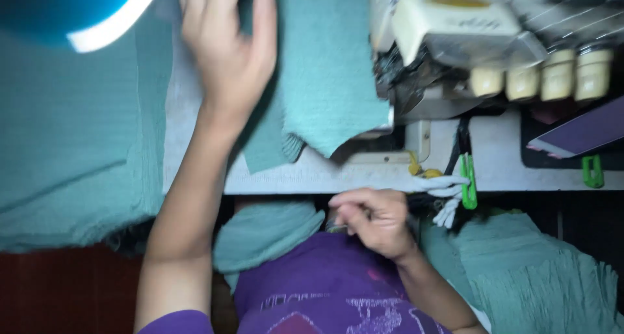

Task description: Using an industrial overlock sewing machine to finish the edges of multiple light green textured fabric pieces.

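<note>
A piece of ribbed teal knit fabric lay across the pale grey counter, its lower corner curling just beside the presser area of a cream-and-grey overlock sewing machine, apparently placed there so the edge could be fed to the needle. The left hand was stretched forward over the cloth, palm down and fingers spread apart, resting flat on the material rather than gripping it, seemingly to keep it smooth on the surface. The right hand was drawn back below the counter's front edge, close to the person's purple printed shirt, its fingers curled together around something small and dark; motion blur made it impossible to say what that was.

A larger fold of the same teal fabric draped off the counter on the left, and more of it was heaped to the right of the lap, with another bundle tucked under the left forearm. Four cream-coloured thread knobs lined the machine's front. Two green plastic clips hung at the counter's edge beside a knot of white cord, and a blue rounded object with a white rim filled the upper left corner.
</note>
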